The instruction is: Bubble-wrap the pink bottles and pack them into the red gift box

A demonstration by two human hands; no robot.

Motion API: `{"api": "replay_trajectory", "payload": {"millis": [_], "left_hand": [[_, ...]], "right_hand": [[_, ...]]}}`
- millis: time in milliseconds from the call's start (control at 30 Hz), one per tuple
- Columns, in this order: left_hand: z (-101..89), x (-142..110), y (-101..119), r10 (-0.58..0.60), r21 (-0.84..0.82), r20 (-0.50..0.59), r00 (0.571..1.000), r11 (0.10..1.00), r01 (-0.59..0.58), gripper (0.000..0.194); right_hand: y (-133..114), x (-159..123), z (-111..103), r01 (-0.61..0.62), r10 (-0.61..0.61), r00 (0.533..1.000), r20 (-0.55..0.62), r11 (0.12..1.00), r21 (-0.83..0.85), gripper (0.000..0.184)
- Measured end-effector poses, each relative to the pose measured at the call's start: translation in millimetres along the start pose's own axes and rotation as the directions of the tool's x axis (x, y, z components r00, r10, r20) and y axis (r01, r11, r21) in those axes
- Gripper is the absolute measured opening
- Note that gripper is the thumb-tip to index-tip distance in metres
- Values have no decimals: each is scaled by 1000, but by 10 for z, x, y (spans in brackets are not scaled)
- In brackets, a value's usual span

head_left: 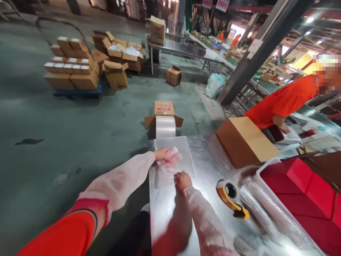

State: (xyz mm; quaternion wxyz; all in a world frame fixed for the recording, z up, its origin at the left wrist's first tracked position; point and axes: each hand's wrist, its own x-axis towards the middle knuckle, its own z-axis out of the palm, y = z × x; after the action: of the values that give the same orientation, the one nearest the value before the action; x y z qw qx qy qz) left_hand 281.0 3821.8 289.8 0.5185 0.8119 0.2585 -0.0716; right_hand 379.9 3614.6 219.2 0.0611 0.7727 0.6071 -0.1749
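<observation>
Left hand point(167, 156) flat on bubble wrap point(176, 156), pinning sheet at worktop point(165, 206) edge, fed from roll point(165, 126) below. Right hand point(183, 180) clenched near sheet edge, contents unclear. Tape dispenser point(231, 198) within reach.

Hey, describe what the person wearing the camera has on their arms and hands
Both forearms are covered by thin, translucent pale pink sleeve covers, gathered at the wrist. Above the left one, a bright orange-red sleeve with a dark band at its cuff shows. The left hand and right hand are bare, with no gloves visible.
</observation>
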Motion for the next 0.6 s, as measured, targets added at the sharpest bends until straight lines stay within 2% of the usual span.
{"api": "replay_trajectory", "payload": {"millis": [100, 167, 233, 367, 467, 533, 600], "left_hand": [[149, 219, 133, -32, 126, 106, 994, 992, 18, 45], [414, 212, 203, -56, 206, 193, 980, 978, 15, 46], [780, 79, 259, -81, 270, 287, 955, 963, 0, 48], [1663, -481, 325, -117, 320, 484, 867, 946, -51, 46], [2274, -1013, 350, -155, 364, 567, 809, 928, -77, 57], [2576, -1334, 362, -171, 425, 546, 820, 900, -95, 64], [2774, -1577, 368, -144, 509, 436, 889, 854, -111, 68]], "right_hand": [[-66, -277, 108, -16, 16, 999, 33, 1000, 17, 27], [-142, -611, 223, -37, 35, 997, 64, 999, 39, 27], [-241, -1064, 388, -73, 65, 992, 110, 995, 68, 25], [-516, -2185, 840, -167, 132, 970, 203, 972, 166, 23], [-731, -2933, 1160, -237, 173, 950, 260, 941, 242, 26], [-822, -3262, 1307, -253, 177, 944, 278, 929, 270, 27], [-856, -3444, 1391, -238, 161, 951, 264, 926, 291, 28]]}}
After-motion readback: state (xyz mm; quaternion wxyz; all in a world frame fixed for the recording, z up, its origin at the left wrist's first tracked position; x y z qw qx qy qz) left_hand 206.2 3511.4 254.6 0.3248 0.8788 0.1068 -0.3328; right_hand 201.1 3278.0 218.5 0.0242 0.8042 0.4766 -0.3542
